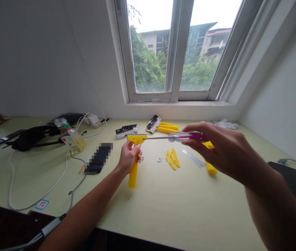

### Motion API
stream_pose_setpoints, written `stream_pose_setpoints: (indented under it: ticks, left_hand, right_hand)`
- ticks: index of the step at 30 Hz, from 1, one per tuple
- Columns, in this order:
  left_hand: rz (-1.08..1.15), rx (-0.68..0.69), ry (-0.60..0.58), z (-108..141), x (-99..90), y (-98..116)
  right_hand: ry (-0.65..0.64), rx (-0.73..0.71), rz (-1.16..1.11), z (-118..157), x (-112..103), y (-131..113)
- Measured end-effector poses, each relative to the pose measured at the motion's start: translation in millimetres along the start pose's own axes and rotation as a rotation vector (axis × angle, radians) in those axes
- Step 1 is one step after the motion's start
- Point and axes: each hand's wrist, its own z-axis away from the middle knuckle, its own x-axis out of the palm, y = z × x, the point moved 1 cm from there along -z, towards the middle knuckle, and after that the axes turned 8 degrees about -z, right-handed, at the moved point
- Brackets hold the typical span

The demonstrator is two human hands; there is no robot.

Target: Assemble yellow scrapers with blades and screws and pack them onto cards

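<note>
Left hand [128, 155]: wrapped around the upper stem of the yellow T-shaped tool [133, 174], above the table [176, 205], left of centre. The tool appears light and stiff; grip below the crossbar. Right hand [216, 146]: fingers pinch the screwdriver [176, 137] by its probably smooth handle, shaft level, tip at the crossbar's right end. Left forearm extends from near left; right wrist raised.
</note>
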Motion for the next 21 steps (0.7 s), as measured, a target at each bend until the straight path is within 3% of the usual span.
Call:
stream_pose_setpoints:
  ticks: [4,6,9,13,17,21]
  left_hand:
    - [-0.010,0.004,-0.023,5.1,6.4,-1.7]
    - [0.000,0.006,-0.016,6.2,7.2,-1.0]
    - [0.007,0.008,-0.012,5.3,5.5,0.6]
    - [0.004,0.004,0.022,3.2,3.1,0.4]
    - [0.008,0.045,0.099,1.9,1.3,-0.8]
    - [0.015,0.047,0.115,1.8,1.1,-1.9]
  right_hand:
    - [0.233,0.167,0.250,-0.9,0.4,-0.4]
    - [0.191,0.238,0.224,-0.5,-1.7,3.0]
    - [0.009,0.193,0.034,0.7,-1.7,6.9]
    - [0.140,0.219,0.143,1.2,2.7,5.5]
    - [0.011,0.130,0.051,-0.2,9.6,-1.2]
    - [0.112,0.153,0.126,-0.6,11.1,-2.3]
